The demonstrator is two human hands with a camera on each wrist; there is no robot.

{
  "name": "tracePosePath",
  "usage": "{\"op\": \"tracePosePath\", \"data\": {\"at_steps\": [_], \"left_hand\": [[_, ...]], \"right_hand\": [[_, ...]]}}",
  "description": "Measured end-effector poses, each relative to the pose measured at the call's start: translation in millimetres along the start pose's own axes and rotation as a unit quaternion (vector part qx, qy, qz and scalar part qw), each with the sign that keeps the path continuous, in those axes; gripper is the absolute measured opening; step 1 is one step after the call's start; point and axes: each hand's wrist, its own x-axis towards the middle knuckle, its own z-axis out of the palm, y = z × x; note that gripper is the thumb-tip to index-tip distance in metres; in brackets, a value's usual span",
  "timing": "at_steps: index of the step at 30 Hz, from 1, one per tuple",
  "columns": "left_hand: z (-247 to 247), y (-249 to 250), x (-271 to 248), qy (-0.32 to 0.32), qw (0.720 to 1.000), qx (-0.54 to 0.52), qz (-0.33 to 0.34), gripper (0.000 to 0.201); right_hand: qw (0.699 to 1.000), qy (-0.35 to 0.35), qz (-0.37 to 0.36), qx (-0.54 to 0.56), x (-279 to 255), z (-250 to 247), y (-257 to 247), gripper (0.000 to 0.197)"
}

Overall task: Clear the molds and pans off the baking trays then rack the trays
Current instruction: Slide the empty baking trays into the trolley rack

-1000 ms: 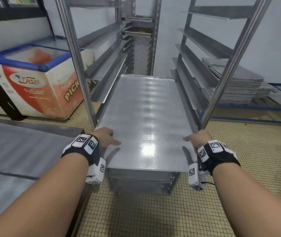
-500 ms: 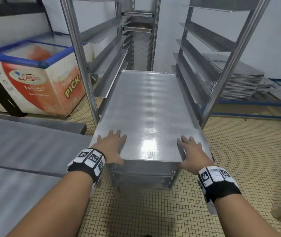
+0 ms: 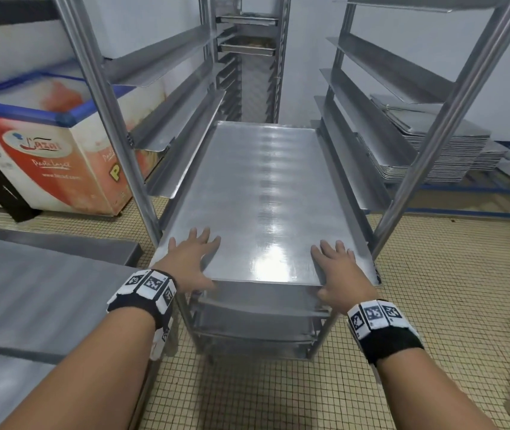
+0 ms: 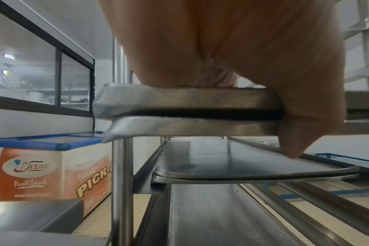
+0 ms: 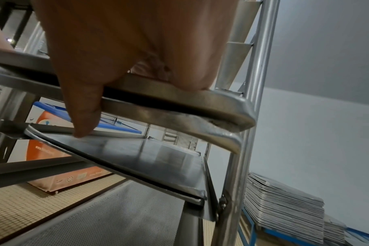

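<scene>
From the head view, a bare metal baking tray (image 3: 266, 197) lies flat on the runners of a steel rack (image 3: 104, 97), its near edge at 6 o'clock of the frame. The left hand (image 3: 190, 259) lies spread and flat on the tray's near left corner; the right hand (image 3: 340, 268) lies likewise on the near right corner, thumb down over the front edge. The floor (image 3: 452, 290) is small beige tile. At 9 o'clock stands a chest freezer (image 3: 48, 156) with a blue-rimmed lid; at 3 o'clock a stack of trays (image 3: 433, 150) sits against the pale wall. A steel table (image 3: 30, 290) lies at 8 o'clock.

The left wrist view shows the palm over two stacked tray rims (image 4: 190, 108), thumb hanging in front of them, another tray (image 4: 232, 159) on the runners below, and a dark-framed window (image 4: 42, 66) at 10 o'clock.

The right wrist view shows the same stacked rims (image 5: 179, 106) under the palm, thumb pointing down, a rack post (image 5: 249, 99) at 2 o'clock.
</scene>
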Motion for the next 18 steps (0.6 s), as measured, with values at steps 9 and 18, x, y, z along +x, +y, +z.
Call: {"op": "tracePosePath", "data": {"at_steps": [9,18], "left_hand": [[-22.4,-9.3,60.5,0.012,1.0,-0.022,-0.007,0.108],[-36.0,-16.4,98.0,0.023,0.999,-0.028,-0.013,0.107]], "right_hand": [[1.0,0.009,-0.011,-0.017,61.7,-12.1,14.5,0.075],[0.999,0.01,-0.017,-0.037,103.2,-16.9,25.7,0.075]]}}
